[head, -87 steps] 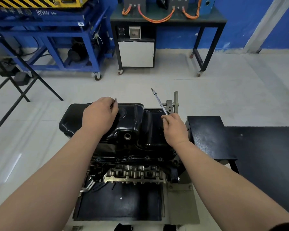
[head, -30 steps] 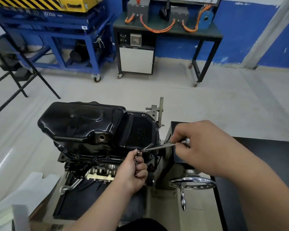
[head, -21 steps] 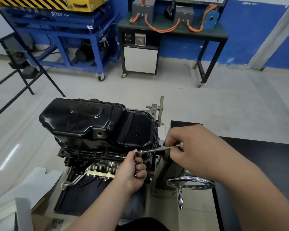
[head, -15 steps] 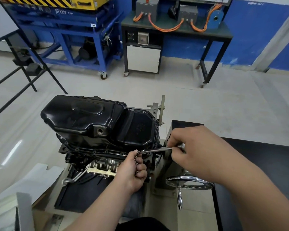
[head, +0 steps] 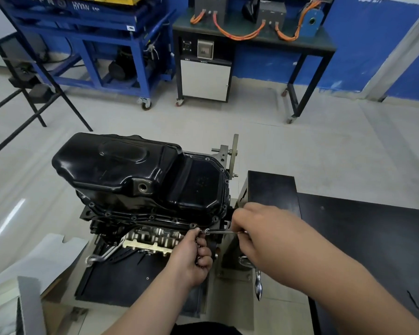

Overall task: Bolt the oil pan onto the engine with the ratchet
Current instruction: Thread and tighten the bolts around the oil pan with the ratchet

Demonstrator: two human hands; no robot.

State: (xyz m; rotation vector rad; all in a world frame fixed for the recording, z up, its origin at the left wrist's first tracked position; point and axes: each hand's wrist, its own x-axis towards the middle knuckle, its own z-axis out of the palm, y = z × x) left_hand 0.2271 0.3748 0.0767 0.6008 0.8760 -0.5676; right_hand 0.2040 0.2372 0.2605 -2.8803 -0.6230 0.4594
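Observation:
A glossy black oil pan (head: 136, 170) sits upside-up on the engine block (head: 153, 238), which is mounted on a stand. Small bolts line the pan's near flange. A slim silver ratchet (head: 219, 232) lies level along the near right corner of the flange. My left hand (head: 194, 257) has its fingers curled at the ratchet's head, right at a flange bolt. My right hand (head: 264, 233) grips the ratchet's handle, which is mostly hidden inside the fist.
A chrome handwheel (head: 252, 264) with a hanging knob sits under my right hand. A black bench top (head: 373, 238) lies to the right. A bent wrench (head: 102, 255) rests below the engine. Cardboard (head: 34, 259) lies at the left. Blue rack (head: 94, 44) and dark equipment table (head: 252, 44) stand behind.
Both hands came from the pan's top down to the near right flange corner. Over the last second the right hand swung the ratchet handle slightly down and nearer; the left hand stayed at the head.

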